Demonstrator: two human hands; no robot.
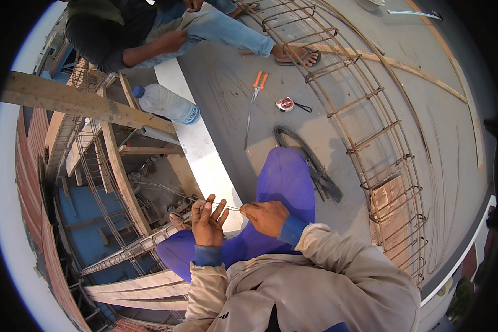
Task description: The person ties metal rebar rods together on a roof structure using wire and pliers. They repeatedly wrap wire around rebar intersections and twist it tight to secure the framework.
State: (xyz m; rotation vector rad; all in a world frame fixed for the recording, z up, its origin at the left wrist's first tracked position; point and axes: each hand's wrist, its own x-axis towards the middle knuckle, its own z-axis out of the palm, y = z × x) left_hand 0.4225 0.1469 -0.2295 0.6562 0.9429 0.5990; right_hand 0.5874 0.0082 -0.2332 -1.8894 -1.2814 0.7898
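Note:
Thin wire strands (233, 208) stretch between my two hands, above my purple-clad lap. My right hand (266, 218) is closed, pinching their right end. The strands pass through my left hand (207, 224), palm up, with thumb and forefinger at the wire and the other fingers loosely curled apart. Further wire (163, 187) trails away to the left. Beyond my knee a bundle of dark tie wire (310, 166) lies bent in a loop on the grey floor. Orange-handled cutters (258, 84) and a tape measure (285, 104) rest farther off.
A long rebar cage (365, 144) runs down the right side, with a plywood piece (393, 207) under it. A water bottle (169, 104) lies on the pale ledge (205, 160). Left of it are timber beams (88, 105) and a drop. Another person (205, 33) sits at the far side.

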